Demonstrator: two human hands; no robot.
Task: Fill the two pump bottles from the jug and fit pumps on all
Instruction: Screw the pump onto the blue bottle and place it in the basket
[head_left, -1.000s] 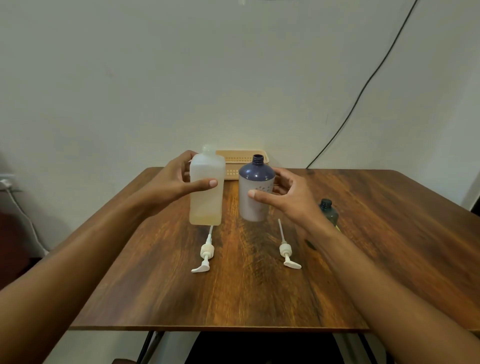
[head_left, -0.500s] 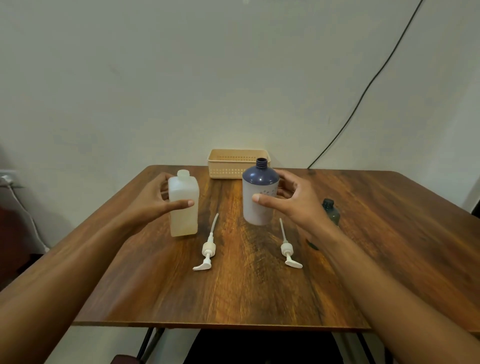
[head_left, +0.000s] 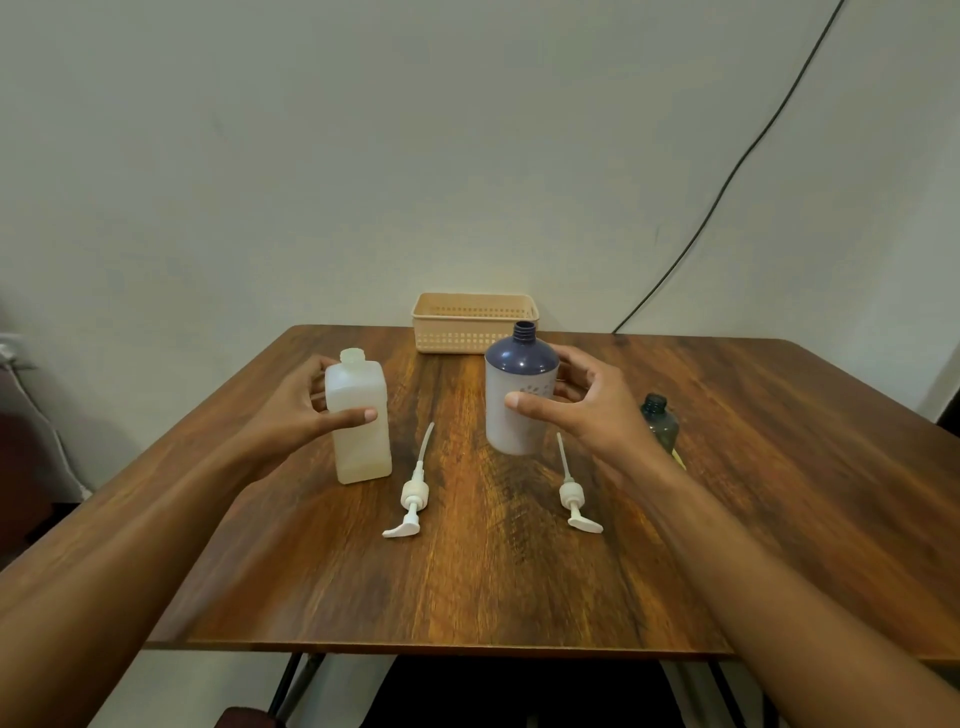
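Note:
A translucent white square jug (head_left: 361, 441) stands uncapped on the wooden table (head_left: 467, 582), with a little pale liquid at its bottom. My left hand (head_left: 296, 410) grips it, thumb across its front. To the right stands an open bottle with a dark blue shoulder and a white body (head_left: 519, 374). My right hand (head_left: 587, 410) curls around it, thumb on the front and fingers behind. A small dark bottle (head_left: 660, 421) stands uncapped behind my right wrist, partly hidden. Two white pumps lie flat on the table, one (head_left: 413, 499) below the jug and one (head_left: 574, 501) below the blue-topped bottle.
A beige perforated basket (head_left: 475, 322) sits at the table's far edge against the wall. A black cable (head_left: 727, 182) runs down the wall to the right. The near table edge (head_left: 415, 647) lies close to me.
My left hand has carried the jug left, away from the blue-topped bottle, and lowered it onto the table. My right hand stays at the bottle, which has not moved.

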